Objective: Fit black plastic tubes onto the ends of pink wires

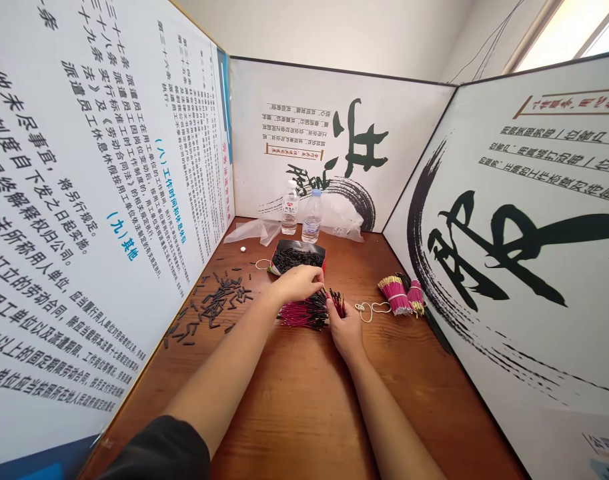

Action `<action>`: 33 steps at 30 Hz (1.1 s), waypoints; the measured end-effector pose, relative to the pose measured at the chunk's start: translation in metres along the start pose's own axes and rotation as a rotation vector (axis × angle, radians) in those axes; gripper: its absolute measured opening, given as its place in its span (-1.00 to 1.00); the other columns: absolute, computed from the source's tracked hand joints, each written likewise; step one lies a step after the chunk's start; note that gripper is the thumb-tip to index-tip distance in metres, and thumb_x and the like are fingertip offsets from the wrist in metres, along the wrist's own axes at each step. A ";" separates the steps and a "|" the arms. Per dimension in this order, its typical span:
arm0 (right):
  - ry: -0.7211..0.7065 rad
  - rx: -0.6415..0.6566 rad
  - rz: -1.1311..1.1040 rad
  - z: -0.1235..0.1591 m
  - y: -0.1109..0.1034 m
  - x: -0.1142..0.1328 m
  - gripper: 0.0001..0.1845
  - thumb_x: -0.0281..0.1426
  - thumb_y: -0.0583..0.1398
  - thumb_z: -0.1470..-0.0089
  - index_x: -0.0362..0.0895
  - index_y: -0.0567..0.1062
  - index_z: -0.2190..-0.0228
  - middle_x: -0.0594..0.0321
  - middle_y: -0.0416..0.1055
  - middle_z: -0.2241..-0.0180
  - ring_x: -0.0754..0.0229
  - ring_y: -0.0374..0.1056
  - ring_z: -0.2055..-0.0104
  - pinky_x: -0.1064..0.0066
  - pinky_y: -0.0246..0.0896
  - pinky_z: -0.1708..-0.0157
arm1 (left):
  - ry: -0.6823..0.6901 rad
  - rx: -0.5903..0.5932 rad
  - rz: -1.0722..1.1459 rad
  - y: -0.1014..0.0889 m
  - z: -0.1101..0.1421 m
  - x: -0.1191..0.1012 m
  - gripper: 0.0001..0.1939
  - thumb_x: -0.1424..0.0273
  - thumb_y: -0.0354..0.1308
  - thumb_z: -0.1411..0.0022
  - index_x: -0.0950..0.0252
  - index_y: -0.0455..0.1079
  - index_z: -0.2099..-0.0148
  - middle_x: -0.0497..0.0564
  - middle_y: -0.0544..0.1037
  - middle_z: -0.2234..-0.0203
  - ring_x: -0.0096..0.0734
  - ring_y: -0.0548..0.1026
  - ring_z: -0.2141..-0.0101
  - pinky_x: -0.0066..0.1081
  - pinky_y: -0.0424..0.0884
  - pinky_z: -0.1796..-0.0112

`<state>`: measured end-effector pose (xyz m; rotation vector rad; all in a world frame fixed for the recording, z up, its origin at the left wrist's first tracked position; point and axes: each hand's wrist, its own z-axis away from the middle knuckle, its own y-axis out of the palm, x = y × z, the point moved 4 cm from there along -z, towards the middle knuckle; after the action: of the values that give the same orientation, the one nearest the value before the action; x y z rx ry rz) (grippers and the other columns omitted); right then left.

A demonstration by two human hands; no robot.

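My left hand (300,283) reaches over the middle of the table, thumb and fingers pinched at the top of a thin stick. My right hand (346,328) is closed around a small bunch of black-tipped sticks (338,303). Beneath and between the hands lies a pile of thin magenta sticks with black ends (304,315). Just behind my left hand, an open bag (298,259) is full of small black tube-like pieces. More loose black pieces (217,300) are scattered to the left.
Bundles of magenta sticks with gold ends (395,296) lie at the right, beside a pale cord loop (368,310). Two water bottles (311,219) and clear plastic wrap (341,220) stand at the back. Printed panels (284,87) enclose the wooden table (304,400) on three sides.
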<state>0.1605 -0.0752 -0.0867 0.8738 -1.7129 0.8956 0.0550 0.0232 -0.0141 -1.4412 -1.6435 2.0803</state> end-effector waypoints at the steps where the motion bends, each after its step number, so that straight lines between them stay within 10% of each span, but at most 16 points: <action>1: -0.002 0.000 -0.002 0.000 0.000 0.000 -0.57 -0.09 0.12 -0.04 -0.20 0.38 0.58 0.32 0.20 0.62 0.30 0.07 0.53 0.46 0.04 0.50 | 0.002 -0.002 0.010 0.000 0.000 0.001 -0.85 0.38 0.03 -0.12 0.29 0.41 0.36 -0.03 0.53 0.45 -0.45 0.39 0.44 -0.50 0.22 0.41; 33: 0.007 -0.019 -0.009 -0.003 -0.001 -0.011 -0.55 -0.15 0.13 -0.06 -0.29 0.53 0.24 0.14 0.45 0.44 0.12 0.32 0.30 0.38 0.22 0.31 | 0.048 0.037 0.032 -0.004 0.001 0.002 -0.84 0.36 -0.01 -0.13 0.30 0.36 0.36 -0.07 0.48 0.48 -0.48 0.36 0.45 -0.51 0.20 0.45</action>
<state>0.1656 -0.0712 -0.0961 0.8643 -1.7080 0.8739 0.0517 0.0258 -0.0127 -1.5033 -1.5656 2.0646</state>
